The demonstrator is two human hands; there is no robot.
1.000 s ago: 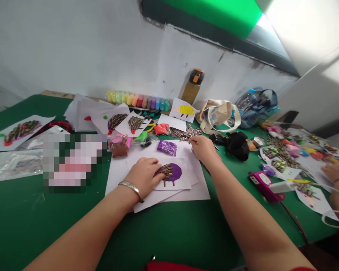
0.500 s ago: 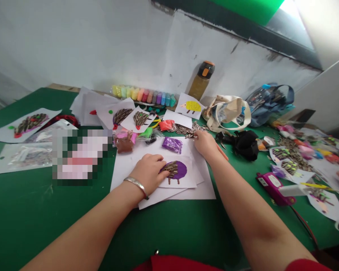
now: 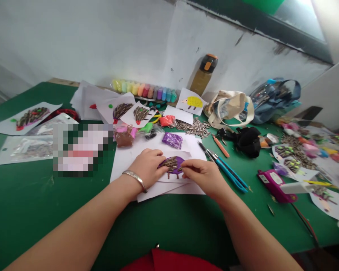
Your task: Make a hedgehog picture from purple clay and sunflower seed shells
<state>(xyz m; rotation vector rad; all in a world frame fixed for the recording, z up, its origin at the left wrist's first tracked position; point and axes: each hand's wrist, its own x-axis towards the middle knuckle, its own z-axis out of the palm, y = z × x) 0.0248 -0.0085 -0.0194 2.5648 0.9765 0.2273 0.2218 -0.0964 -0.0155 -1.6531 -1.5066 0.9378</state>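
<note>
My left hand [image 3: 147, 166], a silver bracelet [image 3: 136, 178] at its wrist, rests on the left part of a white card [image 3: 173, 180] with its fingers and thumb apart. On the card is a purple clay hedgehog shape [image 3: 176, 168] with two small brown legs. Rows of striped sunflower seeds [image 3: 169, 163] cover its left side. My right hand [image 3: 205, 176] is at the right side of the purple shape, thumb and fingertips pinched around a sunflower seed, mostly hidden. More white sheets lie beneath the card. A purple clay packet [image 3: 172, 140] sits just behind it.
Loose sunflower seeds [image 3: 194, 127] are heaped behind the sheets. Blue tweezers [image 3: 231, 175] and an orange-handled tool [image 3: 220, 146] lie right. Clay packets [image 3: 147, 90], a bottle [image 3: 203, 75] and a cloth bag [image 3: 230, 109] stand along the wall. A pink glue gun [image 3: 277, 186] lies far right.
My right hand has come back from the seed heap to the purple shape, bringing a seed. The blue tweezers, hidden by my arm before, now show. My left hand has stayed on the card.
</note>
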